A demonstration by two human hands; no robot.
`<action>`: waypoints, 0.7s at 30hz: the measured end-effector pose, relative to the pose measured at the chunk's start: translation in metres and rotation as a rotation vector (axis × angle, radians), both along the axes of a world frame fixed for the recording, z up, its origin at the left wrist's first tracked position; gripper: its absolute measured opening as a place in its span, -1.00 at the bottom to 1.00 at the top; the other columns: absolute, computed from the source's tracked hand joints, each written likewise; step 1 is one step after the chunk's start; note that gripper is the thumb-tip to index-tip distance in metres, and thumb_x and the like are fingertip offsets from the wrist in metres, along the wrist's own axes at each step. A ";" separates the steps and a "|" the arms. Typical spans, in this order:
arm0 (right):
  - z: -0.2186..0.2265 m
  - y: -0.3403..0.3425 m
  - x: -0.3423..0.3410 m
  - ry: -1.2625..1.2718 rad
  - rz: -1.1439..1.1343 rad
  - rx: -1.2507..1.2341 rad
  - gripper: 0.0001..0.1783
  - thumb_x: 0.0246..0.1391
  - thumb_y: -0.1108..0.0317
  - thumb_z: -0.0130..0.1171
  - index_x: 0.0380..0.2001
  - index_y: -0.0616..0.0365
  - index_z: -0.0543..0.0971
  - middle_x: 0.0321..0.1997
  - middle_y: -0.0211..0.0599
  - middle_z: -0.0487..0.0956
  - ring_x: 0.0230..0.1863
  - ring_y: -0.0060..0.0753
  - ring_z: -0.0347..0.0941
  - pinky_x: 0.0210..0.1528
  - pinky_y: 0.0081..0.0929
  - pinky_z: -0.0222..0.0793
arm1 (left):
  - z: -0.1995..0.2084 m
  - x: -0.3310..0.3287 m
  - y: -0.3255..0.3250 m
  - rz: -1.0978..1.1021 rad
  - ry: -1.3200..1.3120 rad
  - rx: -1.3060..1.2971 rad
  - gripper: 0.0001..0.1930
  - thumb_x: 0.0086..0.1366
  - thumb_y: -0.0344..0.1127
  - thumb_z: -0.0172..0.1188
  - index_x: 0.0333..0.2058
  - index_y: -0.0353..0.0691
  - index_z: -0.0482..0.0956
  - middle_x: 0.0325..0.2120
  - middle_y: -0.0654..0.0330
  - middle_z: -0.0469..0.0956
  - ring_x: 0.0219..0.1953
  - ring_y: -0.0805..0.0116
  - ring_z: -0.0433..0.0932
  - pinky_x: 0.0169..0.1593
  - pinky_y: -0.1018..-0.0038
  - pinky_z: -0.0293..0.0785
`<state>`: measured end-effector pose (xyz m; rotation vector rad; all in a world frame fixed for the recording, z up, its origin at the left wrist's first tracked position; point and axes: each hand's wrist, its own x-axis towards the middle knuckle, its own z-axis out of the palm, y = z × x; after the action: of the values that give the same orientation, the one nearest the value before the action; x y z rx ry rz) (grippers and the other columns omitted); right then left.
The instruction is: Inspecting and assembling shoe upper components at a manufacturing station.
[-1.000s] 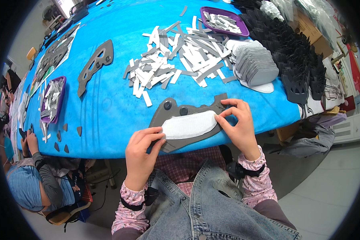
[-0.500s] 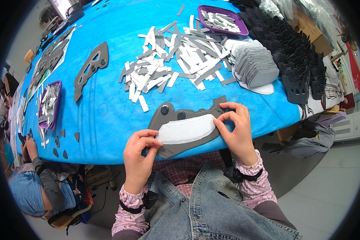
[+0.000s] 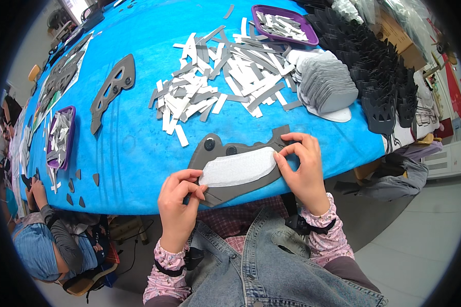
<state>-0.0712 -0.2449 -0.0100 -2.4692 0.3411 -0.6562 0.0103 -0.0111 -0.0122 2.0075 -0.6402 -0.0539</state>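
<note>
A dark grey shaped foam piece (image 3: 241, 191) lies at the near edge of the blue-covered table, with two round black spots along its far side. Across it is a long white pad (image 3: 238, 168) with slightly curved edges. The fingertips and thumb of my left hand (image 3: 178, 207) pinch at the pad's left end, over the foam. At the pad's right end, my right hand (image 3: 306, 171) has its thumb and forefinger closed on the corner, its other fingers by the foam's upper right arm. Whether the pad is fixed to the foam cannot be seen.
Beyond my hands spreads a heap of white and grey strips (image 3: 210, 82). A purple tray (image 3: 313, 37) of strips, stacked grey pads (image 3: 328, 84) and black pieces (image 3: 381, 71) stand to the right. Leftward are another foam piece (image 3: 106, 102), a purple tray (image 3: 71, 120) and a co-worker's hand (image 3: 38, 194).
The view has tilted slightly, shifting things on the left. The left ends of the foam piece and pad sit a little lower; both my hands keep nearly the same places.
</note>
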 end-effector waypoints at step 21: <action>0.011 0.002 0.005 0.092 0.003 -0.019 -0.87 -0.25 0.42 0.25 -0.65 0.14 0.47 -0.19 -0.31 0.44 -0.12 -0.23 0.27 -0.05 -0.35 0.14 | -0.002 -0.013 -0.003 0.141 -0.310 0.128 -0.81 -0.11 -0.53 0.26 -0.46 -0.24 0.49 -0.42 0.22 0.56 -0.42 0.29 0.50 -0.36 0.47 0.42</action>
<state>-0.0658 -0.2430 0.0005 -2.5233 0.3676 -0.5474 -0.0023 -0.0140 -0.0143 2.2011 -0.7010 0.3131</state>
